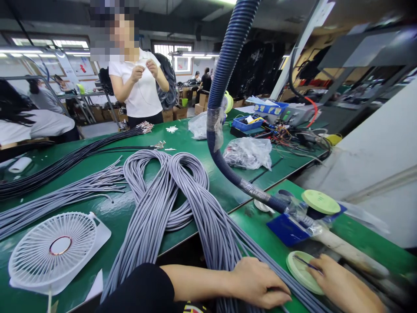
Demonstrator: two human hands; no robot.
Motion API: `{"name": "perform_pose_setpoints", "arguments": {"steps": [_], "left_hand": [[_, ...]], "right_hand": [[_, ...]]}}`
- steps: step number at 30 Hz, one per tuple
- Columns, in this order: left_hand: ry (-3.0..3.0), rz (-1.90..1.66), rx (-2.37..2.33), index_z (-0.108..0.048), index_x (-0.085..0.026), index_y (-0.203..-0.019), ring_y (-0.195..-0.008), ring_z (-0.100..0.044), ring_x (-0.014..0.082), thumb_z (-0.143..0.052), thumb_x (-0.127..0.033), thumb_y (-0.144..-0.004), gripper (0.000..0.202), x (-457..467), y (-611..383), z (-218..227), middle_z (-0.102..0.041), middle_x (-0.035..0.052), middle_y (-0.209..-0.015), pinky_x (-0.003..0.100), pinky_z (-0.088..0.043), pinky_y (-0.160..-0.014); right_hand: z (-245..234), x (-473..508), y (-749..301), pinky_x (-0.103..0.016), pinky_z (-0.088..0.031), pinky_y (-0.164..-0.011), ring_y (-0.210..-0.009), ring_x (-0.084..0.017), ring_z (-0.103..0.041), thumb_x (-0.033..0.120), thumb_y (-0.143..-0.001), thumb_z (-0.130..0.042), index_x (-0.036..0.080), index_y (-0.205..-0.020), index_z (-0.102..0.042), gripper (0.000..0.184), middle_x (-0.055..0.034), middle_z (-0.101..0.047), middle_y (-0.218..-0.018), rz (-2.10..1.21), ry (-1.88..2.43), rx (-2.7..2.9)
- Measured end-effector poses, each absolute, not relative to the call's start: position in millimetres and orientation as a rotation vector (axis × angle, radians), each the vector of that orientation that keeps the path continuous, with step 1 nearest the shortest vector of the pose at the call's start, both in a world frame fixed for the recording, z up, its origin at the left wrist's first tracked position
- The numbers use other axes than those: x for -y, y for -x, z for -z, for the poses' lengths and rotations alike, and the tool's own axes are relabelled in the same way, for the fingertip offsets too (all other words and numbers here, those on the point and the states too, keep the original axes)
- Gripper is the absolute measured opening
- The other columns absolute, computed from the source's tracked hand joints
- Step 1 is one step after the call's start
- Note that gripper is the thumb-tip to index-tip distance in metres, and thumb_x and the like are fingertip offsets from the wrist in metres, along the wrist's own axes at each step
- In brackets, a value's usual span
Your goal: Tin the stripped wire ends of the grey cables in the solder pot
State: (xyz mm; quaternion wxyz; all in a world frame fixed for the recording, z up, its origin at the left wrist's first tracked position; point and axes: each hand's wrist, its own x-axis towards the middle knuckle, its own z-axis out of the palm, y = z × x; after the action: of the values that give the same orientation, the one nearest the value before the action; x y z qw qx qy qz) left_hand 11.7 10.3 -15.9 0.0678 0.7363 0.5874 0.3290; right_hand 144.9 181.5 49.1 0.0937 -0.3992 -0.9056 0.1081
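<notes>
Resting left hand (259, 282) on grey cables (208, 217), right hand (340, 284) touching green disc (297, 271).

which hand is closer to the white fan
Left. The left hand rests on the grey cable bundle, just right of the white fan. The right hand is farther right, touching the pale green disc.

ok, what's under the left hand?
The left hand lies flat on the grey cables, which run over the edge of the green table. The palm covers the strands beneath it, so whether any are pinched cannot be seen.
</notes>
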Motion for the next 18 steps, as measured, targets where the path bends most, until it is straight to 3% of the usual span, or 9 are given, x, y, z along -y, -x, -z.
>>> {"name": "perform_pose_setpoints", "arguments": {"steps": [7, 10, 14, 18], "left_hand": [[-2.073, -1.124, -1.698, -0.072, -0.024, -0.086, -0.069, -0.064, 0.0183, -0.061, -0.039, -0.08, 0.019, -3, -8, 7, -0.069, 0.0027, -0.069, 0.029, -0.045, -0.062], [-1.94, -1.264, -1.609, -0.07, -0.028, -0.087, -0.077, -0.063, 0.0209, -0.047, -0.031, -0.09, 0.024, 10, -7, -10, -0.07, 0.0053, -0.079, 0.034, -0.046, -0.073], [-1.724, -1.383, -1.491, -0.072, -0.025, -0.085, -0.078, -0.059, 0.0224, -0.052, -0.029, -0.086, 0.02, 13, -5, -18, -0.068, 0.0079, -0.081, 0.039, -0.043, -0.081], [-1.57, -1.422, -1.397, -0.073, -0.024, -0.085, -0.08, -0.056, 0.0213, -0.064, -0.028, -0.078, 0.012, 4, -5, -9, -0.069, 0.0075, -0.082, 0.035, -0.039, -0.085]], "right_hand": [[-61, -181, -146, -0.049, -0.041, -0.057, -0.056, -0.034, -0.061, 0.04, -0.06, -0.05, 0.032, -0.045, -0.052, 0.017, -0.0141, -0.058, -0.061, -0.451, 1.155, 2.718], [-84, -179, -163, -0.044, -0.041, -0.058, -0.061, -0.031, -0.06, 0.034, -0.067, -0.055, 0.027, -0.055, -0.06, 0.015, -0.0136, -0.059, -0.065, -0.449, 1.219, 2.605], [-108, -177, -195, -0.035, -0.033, -0.054, -0.06, -0.024, -0.053, 0.022, -0.072, -0.064, 0.019, -0.049, -0.057, 0.024, -0.0088, -0.054, -0.061, -0.183, 1.483, 2.495], [-97, -185, -220, -0.03, -0.035, -0.059, -0.069, -0.021, -0.055, 0.016, -0.077, -0.064, 0.015, -0.062, -0.067, 0.016, -0.007, -0.06, -0.069, -0.105, 1.763, 2.409]]}}
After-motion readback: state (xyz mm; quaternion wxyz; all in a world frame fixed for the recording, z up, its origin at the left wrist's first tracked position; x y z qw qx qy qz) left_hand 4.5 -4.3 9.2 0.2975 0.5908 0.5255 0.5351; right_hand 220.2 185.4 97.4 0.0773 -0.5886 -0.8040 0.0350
